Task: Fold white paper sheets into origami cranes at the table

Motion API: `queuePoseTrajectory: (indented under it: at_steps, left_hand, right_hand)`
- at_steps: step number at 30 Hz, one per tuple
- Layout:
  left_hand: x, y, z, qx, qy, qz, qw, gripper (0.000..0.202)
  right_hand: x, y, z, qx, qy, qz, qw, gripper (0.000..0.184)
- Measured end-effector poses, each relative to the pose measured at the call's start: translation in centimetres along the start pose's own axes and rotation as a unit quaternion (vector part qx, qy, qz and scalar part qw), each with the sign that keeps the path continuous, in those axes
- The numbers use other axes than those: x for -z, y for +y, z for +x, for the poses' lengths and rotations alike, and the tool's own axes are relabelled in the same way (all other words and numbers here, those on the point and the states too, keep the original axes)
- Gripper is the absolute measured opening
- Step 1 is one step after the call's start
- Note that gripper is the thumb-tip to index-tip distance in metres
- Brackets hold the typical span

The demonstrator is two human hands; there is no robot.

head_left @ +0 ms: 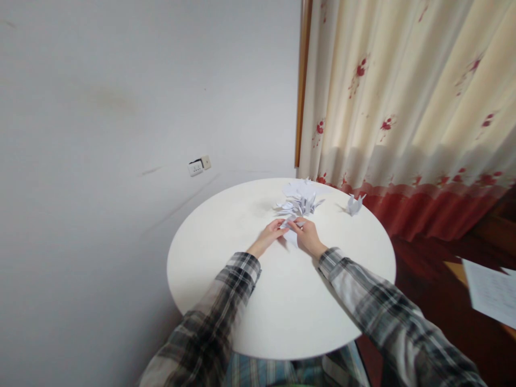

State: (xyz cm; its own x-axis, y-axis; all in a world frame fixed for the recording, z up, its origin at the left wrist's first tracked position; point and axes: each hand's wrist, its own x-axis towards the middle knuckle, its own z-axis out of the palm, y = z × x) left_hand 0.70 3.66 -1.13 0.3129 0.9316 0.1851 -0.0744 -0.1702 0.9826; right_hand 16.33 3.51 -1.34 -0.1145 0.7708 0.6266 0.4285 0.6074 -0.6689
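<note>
Between my two hands is a small piece of folded white paper (289, 221), held just above the round white table. My left hand (271, 234) pinches its left side, fingers pressed together. On the other side my right hand (307, 235) grips the right edge between thumb and fingers. Another flat bit of white paper (291, 237) shows below the hands; whether it belongs to the held piece I cannot tell. Just beyond my fingers lies a cluster of folded paper figures (303, 204) with pointed tips.
The round white table (217, 252) stands against a pale wall with a socket (195, 169). One folded paper figure (355, 205) sits apart at the back right. Flat white sheets (296, 187) lie behind the cluster. A patterned curtain (395, 107) hangs beyond; printed papers (489, 290) rest at the right.
</note>
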Motion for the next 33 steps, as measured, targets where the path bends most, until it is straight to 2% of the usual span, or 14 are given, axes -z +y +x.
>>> queuePoseTrajectory:
  at_steps: [3,9,13,20,23,28,30,33]
  left_hand:
    - [0.03,-0.05,-0.01,-0.008,-0.002,-0.028,1.0,0.045]
    - [0.2,0.13,-0.34,0.016,0.005,-0.055,0.998,0.047]
    - [0.4,-0.03,-0.27,0.022,0.027,-0.081,0.996,0.039]
    - [0.33,-0.08,-0.28,-0.001,0.072,-0.065,0.995,0.03]
    - [0.3,-0.04,-0.38,-0.007,0.094,-0.046,0.994,0.03]
    - [0.24,0.18,-0.43,-0.019,0.074,-0.025,0.997,0.03]
    - [0.16,0.36,-0.45,-0.006,0.066,-0.026,0.997,0.03]
    - [0.01,0.61,-0.51,0.01,0.056,-0.033,0.998,0.032]
  right_hand:
    - [0.0,-0.21,-0.08,0.03,0.005,-0.043,0.999,0.03]
    - [-0.07,-0.36,-0.14,-0.007,0.03,-0.015,0.999,0.032]
    - [-0.15,-0.58,-0.17,0.019,0.001,-0.024,1.0,0.044]
    - [-0.18,-0.2,-0.09,0.056,-0.043,-0.057,0.996,0.029]
    - [-0.2,-0.04,-0.13,0.038,-0.035,-0.048,0.997,0.028]
    - [-0.47,-0.13,-0.14,-0.042,-0.002,-0.021,0.999,0.031]
    - [-0.58,-0.15,-0.08,-0.073,-0.016,0.02,0.997,0.031]
    - [-0.76,-0.09,0.01,-0.093,-0.074,0.093,0.988,0.034]
